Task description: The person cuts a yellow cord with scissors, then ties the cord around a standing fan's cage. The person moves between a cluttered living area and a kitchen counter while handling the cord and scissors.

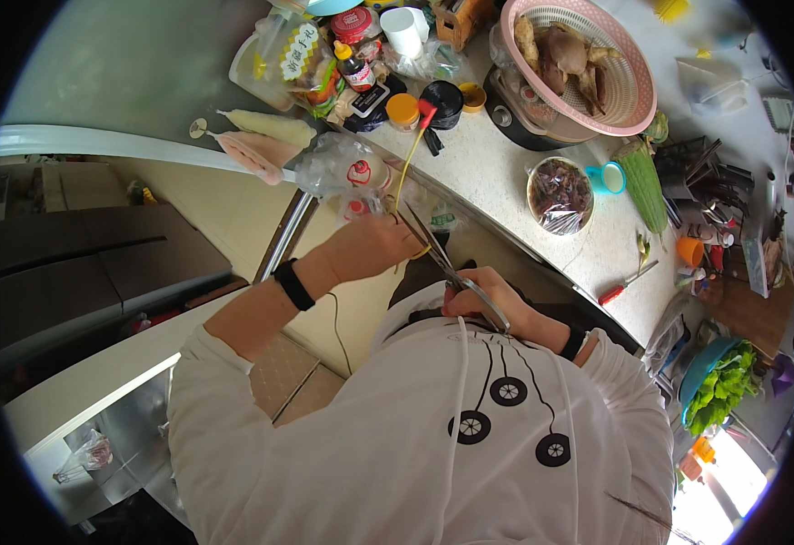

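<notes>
Near my waist, my right hand (485,296) grips a pair of metal scissors (448,262), whose blades point up and left and stand apart. My left hand (387,242) is closed around a thin yellow cable (406,163), just left of the blades. The cable's upper end carries a red plug-like piece (427,112) and rises above my fist. A short loop of yellow shows between my left hand and the blades. Whether the blades touch the cable cannot be told.
On the counter (499,177) stand a film-covered bowl (560,195), a blue cup (607,178), a green gourd (641,184), a red-handled screwdriver (625,285) and a pink basket (625,126) of root vegetables. Jars and bags crowd its far end. Bagged bottles (363,174) are beyond my left hand.
</notes>
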{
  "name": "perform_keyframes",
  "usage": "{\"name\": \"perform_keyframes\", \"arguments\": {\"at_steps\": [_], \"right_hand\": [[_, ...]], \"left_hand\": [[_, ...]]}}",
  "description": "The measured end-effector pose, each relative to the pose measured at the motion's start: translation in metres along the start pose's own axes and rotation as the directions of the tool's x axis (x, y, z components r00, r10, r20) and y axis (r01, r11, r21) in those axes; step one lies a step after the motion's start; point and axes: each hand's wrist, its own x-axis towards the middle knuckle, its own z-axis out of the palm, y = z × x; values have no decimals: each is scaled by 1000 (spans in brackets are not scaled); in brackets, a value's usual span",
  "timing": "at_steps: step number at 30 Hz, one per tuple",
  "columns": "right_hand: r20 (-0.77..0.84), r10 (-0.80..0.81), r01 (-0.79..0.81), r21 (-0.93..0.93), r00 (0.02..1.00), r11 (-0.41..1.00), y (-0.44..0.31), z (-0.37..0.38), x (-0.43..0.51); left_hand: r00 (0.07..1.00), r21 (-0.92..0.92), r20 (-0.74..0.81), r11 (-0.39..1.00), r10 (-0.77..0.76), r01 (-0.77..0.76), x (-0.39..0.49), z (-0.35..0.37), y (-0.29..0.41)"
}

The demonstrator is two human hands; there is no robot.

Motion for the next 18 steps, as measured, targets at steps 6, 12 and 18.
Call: {"name": "perform_keyframes", "arguments": {"at_steps": [6,12,18], "right_hand": [[-9,13,-12,94,1000,995,-3,-4,0],[-56,-74,81,150,996,985,-1,0,-1],[-37,-25,25,-2,999,1000,0,-3,-2]], "left_hand": [[979,-260,83,944,-188,204,16,4,30],[926,-375,155,846,-345,378,25,4,64],[967,-200,102,947,-235,252,13,1,41]]}}
